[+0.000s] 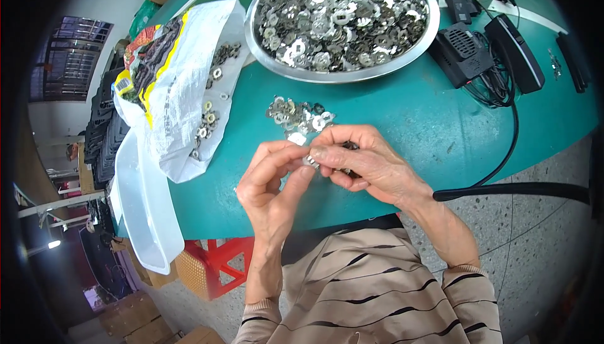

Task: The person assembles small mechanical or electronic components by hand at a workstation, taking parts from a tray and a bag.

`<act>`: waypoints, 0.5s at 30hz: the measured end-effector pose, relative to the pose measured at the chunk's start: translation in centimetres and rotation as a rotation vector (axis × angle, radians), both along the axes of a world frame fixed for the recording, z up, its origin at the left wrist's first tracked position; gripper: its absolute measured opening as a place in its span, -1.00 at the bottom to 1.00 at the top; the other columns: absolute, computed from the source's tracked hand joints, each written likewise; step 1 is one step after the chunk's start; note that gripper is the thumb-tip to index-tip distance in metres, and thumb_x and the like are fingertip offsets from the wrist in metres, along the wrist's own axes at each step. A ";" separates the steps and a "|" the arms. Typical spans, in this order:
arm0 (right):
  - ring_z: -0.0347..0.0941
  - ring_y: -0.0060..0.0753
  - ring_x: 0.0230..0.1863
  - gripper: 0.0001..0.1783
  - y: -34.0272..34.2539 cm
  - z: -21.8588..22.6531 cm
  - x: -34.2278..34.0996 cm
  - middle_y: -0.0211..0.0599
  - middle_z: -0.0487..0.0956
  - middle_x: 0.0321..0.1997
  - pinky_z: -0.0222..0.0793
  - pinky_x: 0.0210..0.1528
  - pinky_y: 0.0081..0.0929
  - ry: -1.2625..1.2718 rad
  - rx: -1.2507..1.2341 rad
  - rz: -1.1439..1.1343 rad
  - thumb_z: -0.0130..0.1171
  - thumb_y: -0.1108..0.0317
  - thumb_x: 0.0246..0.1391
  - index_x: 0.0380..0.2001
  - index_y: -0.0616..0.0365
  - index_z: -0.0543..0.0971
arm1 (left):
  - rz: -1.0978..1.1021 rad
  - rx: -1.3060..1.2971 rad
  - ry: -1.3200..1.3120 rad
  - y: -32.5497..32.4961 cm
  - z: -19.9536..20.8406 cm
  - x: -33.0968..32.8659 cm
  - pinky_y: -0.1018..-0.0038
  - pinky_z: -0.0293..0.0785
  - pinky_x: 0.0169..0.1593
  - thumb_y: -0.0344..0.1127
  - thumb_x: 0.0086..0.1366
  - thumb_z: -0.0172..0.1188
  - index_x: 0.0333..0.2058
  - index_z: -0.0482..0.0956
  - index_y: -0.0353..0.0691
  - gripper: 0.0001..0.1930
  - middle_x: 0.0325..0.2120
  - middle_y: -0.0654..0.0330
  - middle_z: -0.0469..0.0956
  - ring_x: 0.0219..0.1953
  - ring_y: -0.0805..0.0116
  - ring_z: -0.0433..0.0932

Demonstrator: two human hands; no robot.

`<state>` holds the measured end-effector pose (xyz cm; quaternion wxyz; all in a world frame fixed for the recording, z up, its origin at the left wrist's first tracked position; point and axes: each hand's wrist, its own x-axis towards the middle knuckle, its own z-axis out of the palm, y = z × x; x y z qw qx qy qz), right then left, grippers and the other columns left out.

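Over the near edge of the green table, my left hand (pixel 274 183) and my right hand (pixel 365 161) meet fingertip to fingertip. Between them they pinch a small metal piece (pixel 309 161), shiny and mostly hidden by the fingers. More dark metal pieces (pixel 349 166) show in the curl of my right hand. Just beyond my fingers lies a loose pile of small flat metal pieces (pixel 296 116), some ring-shaped. Behind it stands a wide steel basin (pixel 343 77) heaped with the same kind of pieces.
A white woven sack (pixel 189 86) with several metal pieces on it lies at the left. A translucent plastic tub (pixel 151 218) hangs at the table's left edge. Black devices with cables (pixel 462 55) sit at the right, and a thick black cable (pixel 522 190) crosses there. A red stool (pixel 229 265) stands below.
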<state>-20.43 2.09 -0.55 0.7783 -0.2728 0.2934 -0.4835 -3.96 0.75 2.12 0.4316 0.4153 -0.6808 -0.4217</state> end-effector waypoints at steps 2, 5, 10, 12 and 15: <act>0.16 -0.80 -0.65 -0.77 0.1 0.1 0.2 -0.42 0.39 -0.53 -0.17 -0.75 -0.79 0.004 0.035 0.011 0.13 0.32 0.10 -0.28 0.30 0.49 | -0.006 0.168 0.137 0.0 0.1 0.3 0.63 0.42 -0.25 -0.73 0.01 0.13 -0.31 0.55 -0.41 -0.77 -0.32 0.19 0.45 -0.29 0.49 0.45; 0.13 -0.79 -0.66 -0.74 0.3 0.0 0.1 -0.42 0.39 -0.52 -0.15 -0.73 -0.79 0.016 0.016 0.024 0.12 0.27 0.12 -0.29 0.29 0.50 | -0.034 0.149 0.151 -0.1 -0.6 0.4 0.63 0.40 -0.25 -0.71 0.05 0.10 -0.33 0.53 -0.44 -0.82 -0.33 0.19 0.45 -0.29 0.50 0.44; 0.10 -0.78 -0.65 -0.69 0.7 0.5 0.1 -0.46 0.37 -0.52 -0.15 -0.70 -0.78 -0.022 -0.034 0.033 0.12 0.18 0.11 -0.31 0.26 0.50 | -0.025 0.154 0.220 0.3 -0.6 0.7 0.59 0.42 -0.29 -0.61 0.11 0.16 -0.34 0.54 -0.44 -0.89 -0.34 0.16 0.45 -0.35 0.45 0.45; 0.10 -0.77 -0.64 -0.65 0.8 0.7 -0.1 -0.47 0.36 -0.52 -0.16 -0.68 -0.77 0.003 -0.066 0.069 0.13 0.12 0.10 -0.33 0.25 0.50 | -0.031 0.135 0.227 0.4 -0.5 0.5 0.58 0.43 -0.32 -0.56 0.13 0.18 -0.34 0.53 -0.45 -0.90 -0.37 0.14 0.46 -0.39 0.43 0.46; 0.11 -0.77 -0.63 -0.64 0.7 0.4 0.0 -0.47 0.36 -0.53 -0.16 -0.68 -0.77 0.022 -0.077 0.078 0.14 0.10 0.09 -0.36 0.25 0.50 | -0.028 0.132 0.222 0.3 -0.7 0.7 0.59 0.42 -0.35 -0.57 0.14 0.17 -0.35 0.53 -0.45 -0.91 -0.40 0.14 0.46 -0.44 0.43 0.46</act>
